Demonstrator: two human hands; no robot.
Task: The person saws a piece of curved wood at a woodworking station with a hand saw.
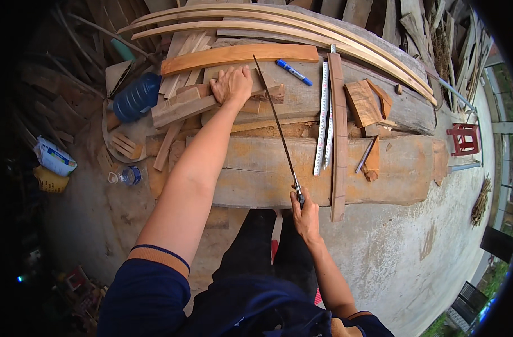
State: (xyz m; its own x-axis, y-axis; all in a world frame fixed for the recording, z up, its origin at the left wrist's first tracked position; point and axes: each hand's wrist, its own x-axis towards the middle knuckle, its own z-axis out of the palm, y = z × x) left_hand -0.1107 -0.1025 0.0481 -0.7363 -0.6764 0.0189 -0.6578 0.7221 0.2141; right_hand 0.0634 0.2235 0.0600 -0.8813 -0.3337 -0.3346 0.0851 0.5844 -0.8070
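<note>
While our left hand (pixel 232 85) rests on the block (pixel 275 95) toward the bench's (pixel 251 168) far left corner, fingers bent, grip tightness unclear, our right hand (pixel 307 222) is closed round the handle of the saw (pixel 278 127), blade across the block; we seem to be sawing, and the next stroke calls for a steady hold

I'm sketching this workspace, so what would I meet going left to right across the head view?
White-and-blue bag, blue plastic jug, left hand, saw, white measuring strip, squarish wood block, red stool.
</note>
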